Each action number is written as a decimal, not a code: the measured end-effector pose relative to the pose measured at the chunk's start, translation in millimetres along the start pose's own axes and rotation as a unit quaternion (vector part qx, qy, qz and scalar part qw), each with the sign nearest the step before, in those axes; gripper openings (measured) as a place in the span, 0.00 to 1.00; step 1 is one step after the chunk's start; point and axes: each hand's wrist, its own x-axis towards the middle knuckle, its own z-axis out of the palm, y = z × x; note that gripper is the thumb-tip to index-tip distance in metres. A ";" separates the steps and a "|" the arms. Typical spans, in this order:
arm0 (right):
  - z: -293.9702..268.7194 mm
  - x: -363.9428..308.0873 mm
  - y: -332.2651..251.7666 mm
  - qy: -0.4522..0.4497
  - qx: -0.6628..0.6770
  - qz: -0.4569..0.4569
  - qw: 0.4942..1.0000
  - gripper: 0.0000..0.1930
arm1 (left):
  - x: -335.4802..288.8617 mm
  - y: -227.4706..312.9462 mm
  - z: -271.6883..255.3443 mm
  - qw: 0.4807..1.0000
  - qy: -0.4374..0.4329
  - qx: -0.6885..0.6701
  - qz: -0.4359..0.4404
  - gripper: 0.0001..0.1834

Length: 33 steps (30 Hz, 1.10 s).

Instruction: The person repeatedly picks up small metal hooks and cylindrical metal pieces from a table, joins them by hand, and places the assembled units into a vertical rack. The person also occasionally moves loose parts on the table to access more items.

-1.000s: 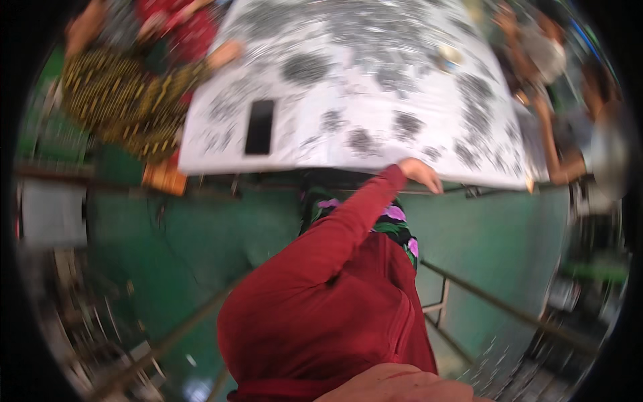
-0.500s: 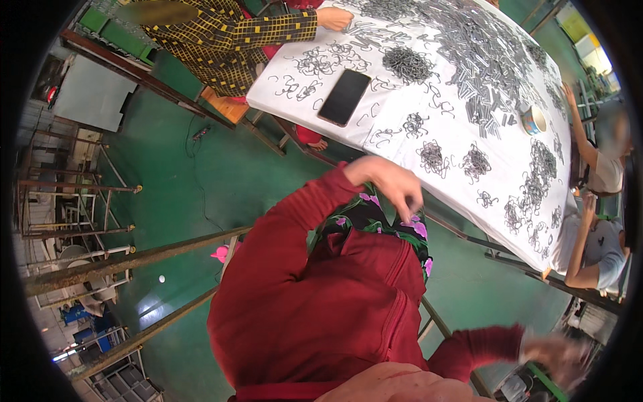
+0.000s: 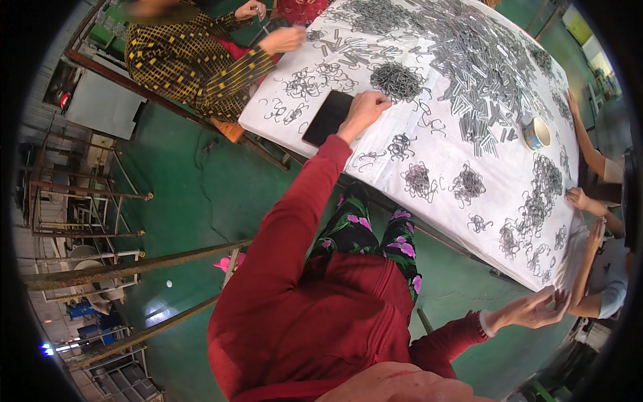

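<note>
My left hand (image 3: 365,112) reaches over the white-covered table (image 3: 375,175), its fingers pinched together; whether they hold a small piece is hidden. It lies next to a black phone (image 3: 328,119), covering part of it, and just below a heaped pile of dark curved wire hooks (image 3: 396,82). Smaller clusters of hooks (image 3: 419,181) lie along the table's near side. My right hand (image 3: 532,309) is in the air off the table's near right corner. Its fingers are bent but apart, with nothing seen in them.
A broad heap of small grey metal strips (image 3: 469,80) covers the table's middle, with a paper cup (image 3: 536,134) at its right. A person in a checked shirt (image 3: 194,63) works at the far left. Other people's arms (image 3: 588,151) rest along the right edge. Rusty rails (image 3: 140,263) stand at left.
My left hand has moved from my lap up onto the table beside the phone. My right hand has risen toward the table corner. The person in the checked shirt has drawn a hand back leftward.
</note>
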 end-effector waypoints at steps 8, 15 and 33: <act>-18.8 -4.4 34.5 -0.012 -0.059 0.108 0.992 0.13 | 50.5 -10.7 64.0 0.950 0.022 0.295 0.094 0.12; 14.8 -15.1 34.8 -0.047 0.026 0.131 0.990 0.11 | 52.2 -3.4 53.7 0.944 -0.073 0.322 0.003 0.11; 49.2 -26.6 52.0 -0.100 0.040 0.169 0.980 0.12 | 138.9 27.6 86.0 0.915 -0.055 0.322 0.237 0.05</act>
